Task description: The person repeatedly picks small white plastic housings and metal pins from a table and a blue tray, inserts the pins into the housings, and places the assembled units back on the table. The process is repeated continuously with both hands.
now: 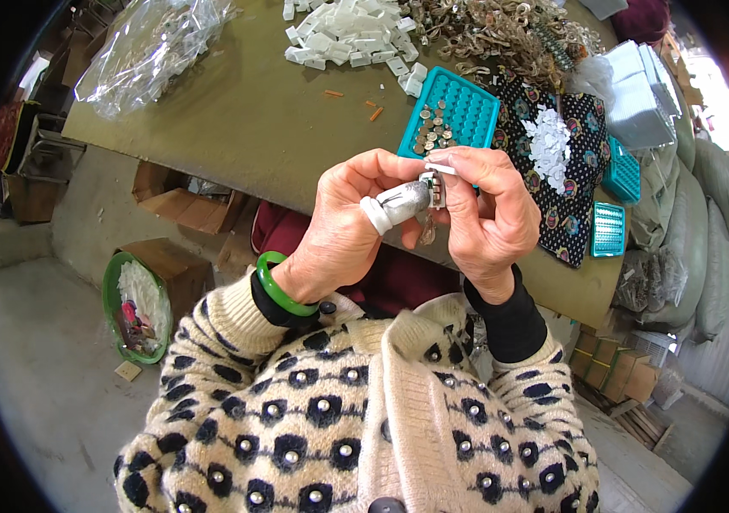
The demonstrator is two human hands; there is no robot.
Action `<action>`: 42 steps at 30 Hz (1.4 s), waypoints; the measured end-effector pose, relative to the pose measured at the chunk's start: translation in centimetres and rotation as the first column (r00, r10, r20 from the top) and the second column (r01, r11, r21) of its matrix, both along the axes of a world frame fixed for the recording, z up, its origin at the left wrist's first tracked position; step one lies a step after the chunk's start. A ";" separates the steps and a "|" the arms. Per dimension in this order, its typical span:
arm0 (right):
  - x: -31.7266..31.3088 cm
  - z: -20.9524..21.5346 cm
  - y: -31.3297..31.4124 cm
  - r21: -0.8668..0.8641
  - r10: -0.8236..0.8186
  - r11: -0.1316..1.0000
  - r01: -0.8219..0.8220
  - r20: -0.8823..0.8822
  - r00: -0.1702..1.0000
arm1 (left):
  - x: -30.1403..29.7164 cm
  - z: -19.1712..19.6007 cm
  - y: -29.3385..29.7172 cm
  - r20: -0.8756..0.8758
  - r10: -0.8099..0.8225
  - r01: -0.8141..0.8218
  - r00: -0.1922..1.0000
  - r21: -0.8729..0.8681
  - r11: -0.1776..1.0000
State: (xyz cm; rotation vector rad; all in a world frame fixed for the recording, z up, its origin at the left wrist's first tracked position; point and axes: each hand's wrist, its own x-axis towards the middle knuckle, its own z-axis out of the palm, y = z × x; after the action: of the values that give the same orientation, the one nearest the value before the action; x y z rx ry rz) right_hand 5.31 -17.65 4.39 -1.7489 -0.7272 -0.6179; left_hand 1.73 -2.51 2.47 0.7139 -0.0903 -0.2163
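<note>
In the head view, a small, white, rectangular plastic housing with metal inside (pixel 433 191) is held up in front of the chest, above the near edge of the olive-green tabletop (pixel 236 128), between the two hands. By the left hand (pixel 339 205), it is gripped narrowly from the left, the thumb being covered by a grey-smudged white finger sleeve (pixel 403 205). By the right hand (pixel 497 205), a narrow white plastic strip (pixel 442 168) is pinched between thumb and forefinger.

The strip is set just beyond the housing's far end, its long axis laid nearly crosswise and dipped slightly to the right; the housing's own long axis is run roughly toward the body. Whether the two are touching cannot be told. Both hands are brought about equally close. Below the housing, a thin brownish strand (pixel 427 231) is hung. Just beyond the fingertips, a teal, perforated plastic tray (pixel 471 98) is placed, with round, coin-like metal discs (pixel 434 130) gathered in its near part.
</note>
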 end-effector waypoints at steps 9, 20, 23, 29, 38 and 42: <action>-1.7 0.0 1.2 -0.106 0.097 0.989 -0.103 -0.057 0.994 | -0.8 -0.8 0.6 -0.120 -0.075 0.042 0.990 -0.254 0.966; -2.0 -1.4 2.3 -0.200 -0.026 0.977 0.068 0.205 0.978 | -1.9 -2.7 0.2 -0.196 -0.181 0.094 0.964 -0.388 0.917; -2.6 -1.3 2.4 -0.268 -0.070 0.958 0.105 0.135 0.988 | -1.6 -3.0 0.7 -0.192 -0.185 0.112 0.964 -0.338 0.935; -2.8 -0.1 -0.9 -0.319 0.031 0.946 -0.059 -0.094 0.995 | -0.7 -2.4 2.3 -0.168 -0.129 0.072 0.977 -0.312 0.947; 9.6 -3.5 -10.9 -0.687 -0.443 0.497 0.530 0.324 0.836 | 0.6 -2.8 2.1 -0.113 -0.116 0.088 0.987 -0.227 0.970; 10.3 -4.1 -12.4 -0.642 -0.354 0.676 0.361 0.147 0.924 | 0.9 -3.0 2.2 -0.135 -0.111 0.080 0.985 -0.214 0.974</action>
State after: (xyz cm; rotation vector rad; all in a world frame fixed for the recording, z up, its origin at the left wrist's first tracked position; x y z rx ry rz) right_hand 15.58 -30.01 0.33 -2.6034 -0.6512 -0.6776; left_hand 2.62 -0.35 -0.54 0.4840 -0.0067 -0.3462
